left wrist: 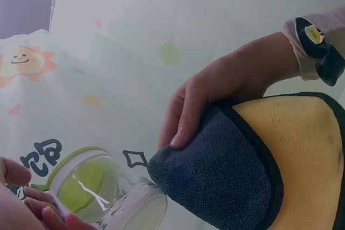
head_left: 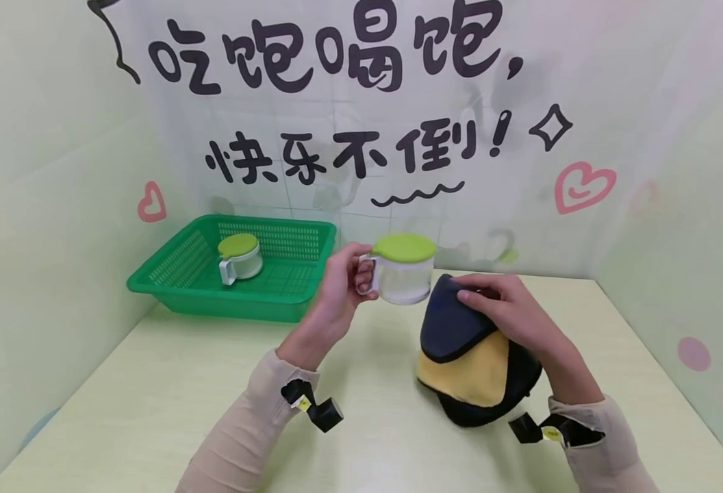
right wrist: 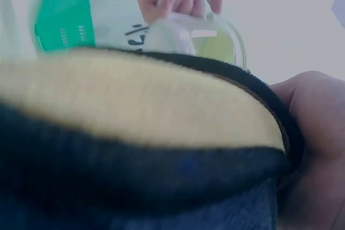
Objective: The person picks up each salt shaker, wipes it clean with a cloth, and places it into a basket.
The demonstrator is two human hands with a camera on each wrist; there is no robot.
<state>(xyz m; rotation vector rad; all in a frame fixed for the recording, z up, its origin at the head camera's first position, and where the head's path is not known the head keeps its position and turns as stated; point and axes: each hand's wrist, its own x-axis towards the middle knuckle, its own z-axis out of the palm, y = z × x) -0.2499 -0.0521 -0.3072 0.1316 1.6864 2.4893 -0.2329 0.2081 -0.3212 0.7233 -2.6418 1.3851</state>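
Note:
My left hand (head_left: pixel 343 291) grips the white handle of a clear jar with a green lid (head_left: pixel 405 268), raised above the table. The jar stands about upright, its lid closed. From my right hand (head_left: pixel 509 308) hangs a folded cloth (head_left: pixel 463 370), dark blue on one side and yellow on the other, with black edging. Thumb and fingers pinch its upper corner, just right of the jar. In the left wrist view the cloth's dark corner (left wrist: pixel 215 171) lies close to the jar's base (left wrist: pixel 141 208); whether they touch I cannot tell. The cloth (right wrist: pixel 140 100) fills much of the right wrist view.
A green plastic basket (head_left: pixel 232 308) stands at the back left of the pale table (head_left: pixel 368 424). Inside it is a second jar with a green lid and white handle (head_left: pixel 241 257). Printed white sheeting (head_left: pixel 337 198) encloses the back and sides.

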